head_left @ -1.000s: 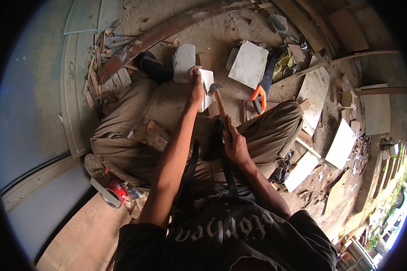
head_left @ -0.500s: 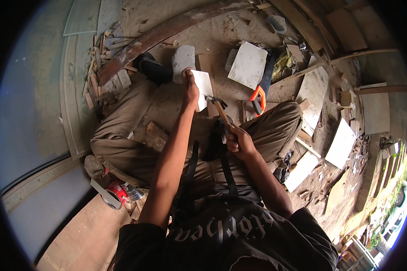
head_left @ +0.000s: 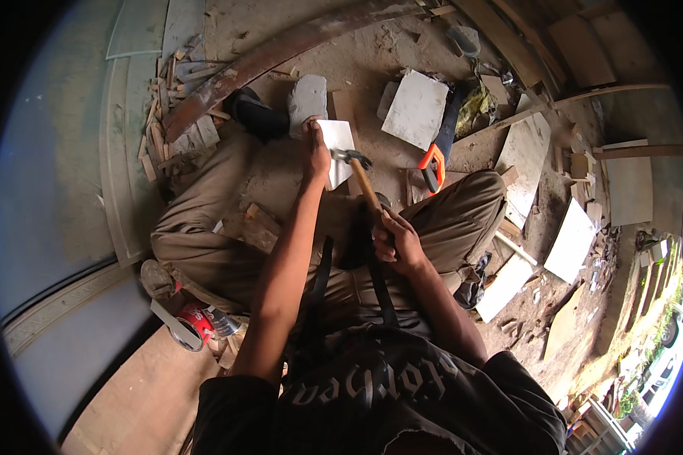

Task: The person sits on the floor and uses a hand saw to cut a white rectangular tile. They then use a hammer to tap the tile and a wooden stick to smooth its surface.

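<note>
Between my crossed legs, my left hand [head_left: 316, 150] grips the left edge of a small white board [head_left: 338, 135], which is tilted up. My right hand [head_left: 398, 241] is closed round the wooden handle of a claw hammer [head_left: 367, 187]. The hammer's head lies over the lower part of the board's face; I cannot tell whether it touches. Just beyond the board is a rough grey block [head_left: 307, 98]. A handsaw [head_left: 435, 163] with an orange and black handle lies to the right, by my right knee.
A larger white board [head_left: 416, 110] lies ahead, beside the saw blade. A long dark wooden beam [head_left: 281, 47] crosses the far left, near scrap wood [head_left: 156, 140]. A red can [head_left: 197, 324] stands behind my left knee. More white board pieces [head_left: 571, 243] lie to the right.
The hammer's head has moved left and slightly up over the white board, and my right hand has shifted a little left with it. My left hand has barely moved.
</note>
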`<action>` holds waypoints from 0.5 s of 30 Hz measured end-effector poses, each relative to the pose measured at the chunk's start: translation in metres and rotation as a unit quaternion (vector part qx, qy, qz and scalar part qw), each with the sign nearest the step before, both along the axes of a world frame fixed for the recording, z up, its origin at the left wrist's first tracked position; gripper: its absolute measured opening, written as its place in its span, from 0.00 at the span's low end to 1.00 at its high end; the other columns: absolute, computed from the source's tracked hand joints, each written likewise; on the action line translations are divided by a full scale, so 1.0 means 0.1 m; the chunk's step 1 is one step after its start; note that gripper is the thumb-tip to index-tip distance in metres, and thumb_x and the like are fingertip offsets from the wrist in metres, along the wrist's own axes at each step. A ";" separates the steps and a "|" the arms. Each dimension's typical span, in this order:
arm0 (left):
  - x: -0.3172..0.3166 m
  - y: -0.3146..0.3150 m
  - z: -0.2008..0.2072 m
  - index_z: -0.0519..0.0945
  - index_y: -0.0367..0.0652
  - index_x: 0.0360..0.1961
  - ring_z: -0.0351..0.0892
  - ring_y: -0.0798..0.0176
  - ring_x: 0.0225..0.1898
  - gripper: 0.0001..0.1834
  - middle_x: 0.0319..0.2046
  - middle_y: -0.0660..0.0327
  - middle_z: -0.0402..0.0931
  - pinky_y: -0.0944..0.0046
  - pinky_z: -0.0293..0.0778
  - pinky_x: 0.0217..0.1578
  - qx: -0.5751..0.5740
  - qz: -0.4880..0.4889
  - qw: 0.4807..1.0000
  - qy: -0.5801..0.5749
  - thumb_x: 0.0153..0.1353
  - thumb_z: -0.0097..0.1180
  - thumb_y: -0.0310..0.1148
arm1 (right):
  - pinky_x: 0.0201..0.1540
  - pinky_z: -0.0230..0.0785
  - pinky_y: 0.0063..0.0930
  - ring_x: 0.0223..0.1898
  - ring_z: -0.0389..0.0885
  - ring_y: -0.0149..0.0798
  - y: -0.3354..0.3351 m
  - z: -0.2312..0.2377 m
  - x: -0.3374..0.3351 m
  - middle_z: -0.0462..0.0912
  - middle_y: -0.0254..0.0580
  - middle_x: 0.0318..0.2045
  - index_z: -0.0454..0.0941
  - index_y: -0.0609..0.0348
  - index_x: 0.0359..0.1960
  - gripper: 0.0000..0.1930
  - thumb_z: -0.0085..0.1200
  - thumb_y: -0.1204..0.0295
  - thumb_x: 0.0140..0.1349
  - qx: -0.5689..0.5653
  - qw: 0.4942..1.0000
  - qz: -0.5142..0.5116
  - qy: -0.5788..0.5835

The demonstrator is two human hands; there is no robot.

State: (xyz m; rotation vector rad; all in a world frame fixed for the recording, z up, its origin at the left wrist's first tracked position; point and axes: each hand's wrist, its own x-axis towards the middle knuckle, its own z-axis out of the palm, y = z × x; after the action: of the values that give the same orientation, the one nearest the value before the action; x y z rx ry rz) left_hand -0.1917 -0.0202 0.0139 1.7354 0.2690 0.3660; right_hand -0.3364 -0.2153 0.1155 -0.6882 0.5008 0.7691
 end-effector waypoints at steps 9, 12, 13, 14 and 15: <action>-0.01 -0.10 0.00 0.68 0.40 0.52 0.70 0.52 0.50 0.21 0.47 0.51 0.70 0.57 0.64 0.52 -0.054 -0.022 0.998 0.022 0.73 0.31 0.45 | 0.25 0.72 0.28 0.20 0.77 0.36 0.12 0.04 -0.10 0.78 0.43 0.28 0.53 0.59 0.68 0.26 0.42 0.73 0.70 -0.357 0.879 0.025 -0.317; 0.02 -0.10 -0.11 0.67 0.39 0.52 0.69 0.51 0.50 0.21 0.48 0.50 0.70 0.57 0.64 0.53 -0.052 -0.021 0.998 -0.003 0.73 0.30 0.45 | 0.40 0.76 0.34 0.37 0.85 0.48 0.13 -0.10 -0.14 0.81 0.57 0.40 0.57 0.62 0.66 0.25 0.44 0.76 0.67 -0.495 0.723 0.052 -0.479; 0.05 -0.05 -0.20 0.67 0.39 0.52 0.69 0.50 0.50 0.21 0.48 0.49 0.70 0.56 0.63 0.53 -0.043 -0.010 0.999 -0.018 0.74 0.30 0.45 | 0.43 0.74 0.35 0.42 0.83 0.49 0.14 -0.10 -0.15 0.80 0.60 0.43 0.57 0.63 0.66 0.26 0.44 0.76 0.67 -0.510 0.723 0.090 -0.458; 0.07 -0.02 -0.27 0.67 0.39 0.52 0.69 0.50 0.50 0.22 0.48 0.49 0.69 0.56 0.63 0.53 -0.036 0.000 0.999 -0.033 0.74 0.30 0.45 | 0.47 0.73 0.36 0.47 0.80 0.50 0.14 -0.09 -0.16 0.78 0.63 0.46 0.57 0.64 0.65 0.26 0.45 0.75 0.66 -0.526 0.719 0.128 -0.435; 0.04 -0.01 -0.24 0.67 0.38 0.53 0.68 0.49 0.51 0.22 0.48 0.48 0.69 0.56 0.62 0.54 -0.016 0.002 1.000 -0.003 0.74 0.29 0.45 | 0.51 0.71 0.38 0.52 0.78 0.51 0.12 -0.11 -0.17 0.76 0.65 0.49 0.58 0.65 0.65 0.26 0.45 0.75 0.66 -0.545 0.715 0.161 -0.407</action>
State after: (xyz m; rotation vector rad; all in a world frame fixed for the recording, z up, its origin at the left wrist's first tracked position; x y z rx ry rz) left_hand -0.1879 -0.0210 -0.0098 1.7029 0.2713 0.3680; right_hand -0.3539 -0.2035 0.1044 -2.1577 -0.0649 0.3292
